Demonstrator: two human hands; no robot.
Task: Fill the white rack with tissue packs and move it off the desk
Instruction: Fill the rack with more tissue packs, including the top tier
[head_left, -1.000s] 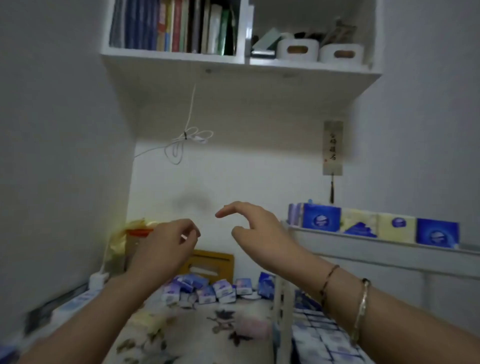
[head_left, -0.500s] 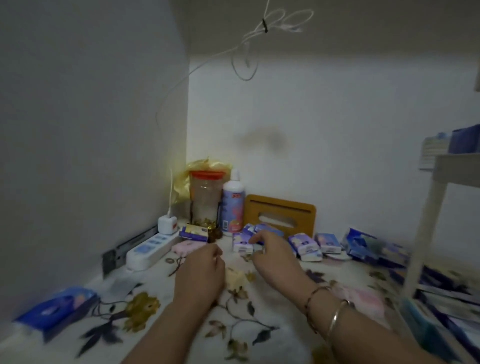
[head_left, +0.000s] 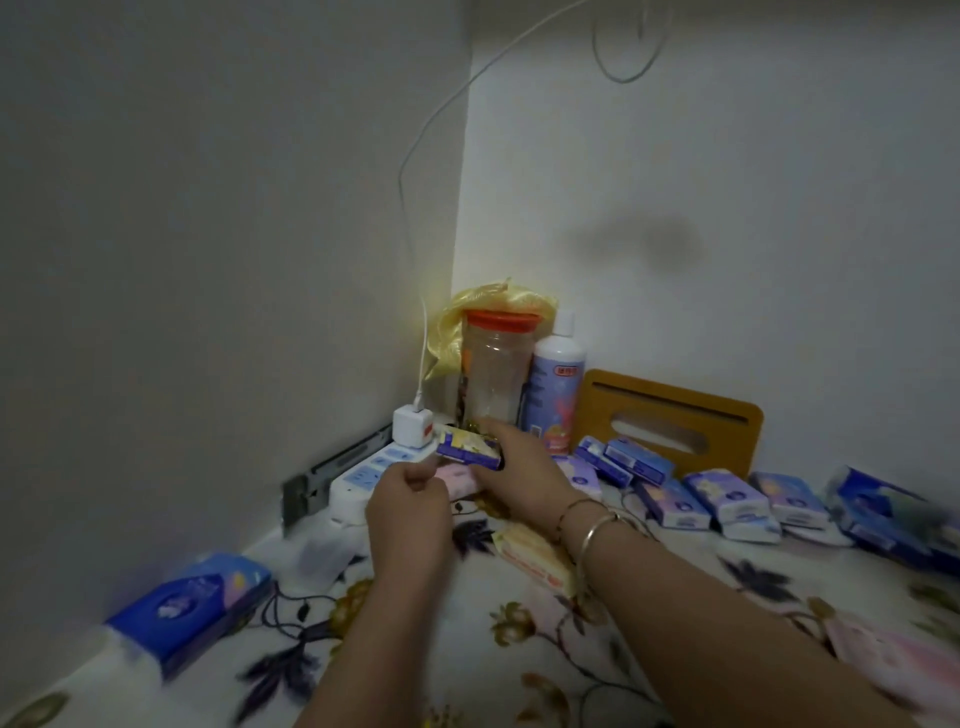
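My right hand (head_left: 519, 467) grips a small purple-and-yellow tissue pack (head_left: 467, 448) near the back left corner of the desk. A pink pack (head_left: 457, 477) lies just under it. My left hand (head_left: 408, 512) hovers beside the pink pack with its fingers curled; its back faces me and hides whether it holds anything. Several purple and blue packs (head_left: 727, 499) lie in a row to the right. A yellow pack (head_left: 535, 558) lies under my right wrist. The white rack is out of view.
A white power strip (head_left: 363, 480) with a charger (head_left: 412, 427) lies along the left wall. A red-lidded jar (head_left: 498, 369), a white bottle (head_left: 558, 384) and a wooden tissue cover (head_left: 670, 415) stand at the back. A blue pack (head_left: 192, 603) lies front left.
The view dropped from the shelf to the desk corner. Both hands came down and moved left; my right hand has taken hold of the purple-and-yellow pack.
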